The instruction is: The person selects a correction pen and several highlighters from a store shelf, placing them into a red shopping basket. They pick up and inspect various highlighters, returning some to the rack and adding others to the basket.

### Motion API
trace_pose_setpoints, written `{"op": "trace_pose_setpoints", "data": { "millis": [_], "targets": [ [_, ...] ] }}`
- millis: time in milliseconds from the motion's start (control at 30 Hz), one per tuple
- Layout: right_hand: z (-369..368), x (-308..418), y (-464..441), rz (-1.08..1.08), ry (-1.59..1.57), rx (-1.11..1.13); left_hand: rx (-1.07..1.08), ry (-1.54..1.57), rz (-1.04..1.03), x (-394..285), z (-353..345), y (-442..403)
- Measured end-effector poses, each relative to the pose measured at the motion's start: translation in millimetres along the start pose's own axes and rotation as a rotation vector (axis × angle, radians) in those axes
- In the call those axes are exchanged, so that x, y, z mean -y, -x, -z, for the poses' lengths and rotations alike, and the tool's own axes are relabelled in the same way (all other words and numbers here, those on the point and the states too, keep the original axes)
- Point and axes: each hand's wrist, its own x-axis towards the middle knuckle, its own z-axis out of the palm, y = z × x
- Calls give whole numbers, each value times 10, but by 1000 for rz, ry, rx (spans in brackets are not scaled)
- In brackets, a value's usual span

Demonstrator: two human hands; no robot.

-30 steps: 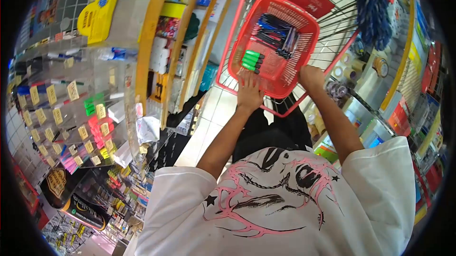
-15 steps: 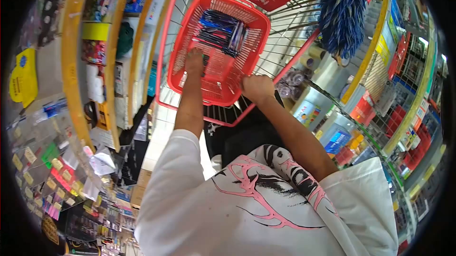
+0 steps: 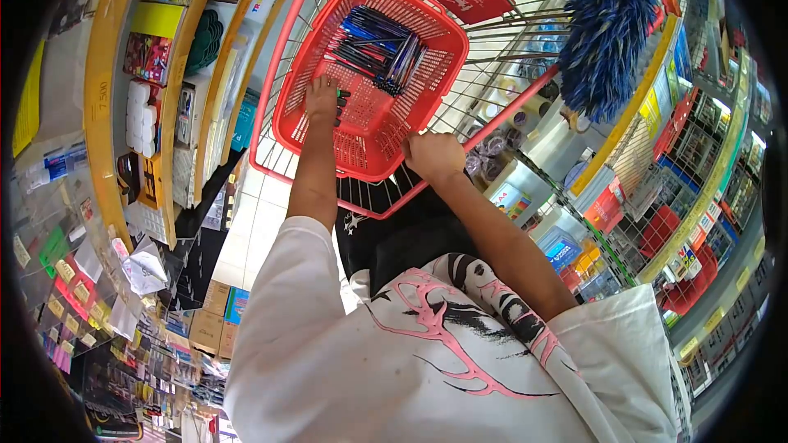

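A red plastic basket (image 3: 386, 165) sits inside a wire shopping cart (image 3: 517, 114) with red rails. My left hand (image 3: 322, 100) reaches into the basket at its left side, palm down, over green markers whose dark ends (image 3: 341, 106) show beside the fingers. The hand covers most of the markers, so its grip on them is unclear. Many blue, black and purple pens (image 3: 379, 45) lie bundled in the upper part of the basket. My right hand (image 3: 435, 156) is closed around the cart's red rail, near the basket's lower right corner.
Shelves with yellow edges (image 3: 108, 123) and stationery stand at the left. A blue fluffy duster (image 3: 606, 32) hangs at the cart's right side. Racks with tape rolls and packaged goods (image 3: 562, 252) line the right. Pen compartments (image 3: 70, 279) are at the lower left.
The cart and basket now appear farther left in view. My left hand has moved from the basket's near edge onto the green markers, which it now mostly hides. My right hand stays on the rail.
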Motion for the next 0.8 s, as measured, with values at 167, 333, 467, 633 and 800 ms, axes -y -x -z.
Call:
{"op": "trace_pose_setpoints", "data": {
  "millis": [167,333,467,633,800],
  "targets": [
    [-20,1,-7,-24,-23,-54,71,82,-10,89,-20,85],
    [1,21,-10,-27,-3,-67,1,125,44,206,-203,44],
    [35,36,12,-36,5,-82,-20,229,158,-20,47,113],
    [45,56,19,-41,44,-111,-3,157,225,-89,-193,63],
    [17,61,48,14,34,-189,69,544,267,-199,-163,136]
  ]
}}
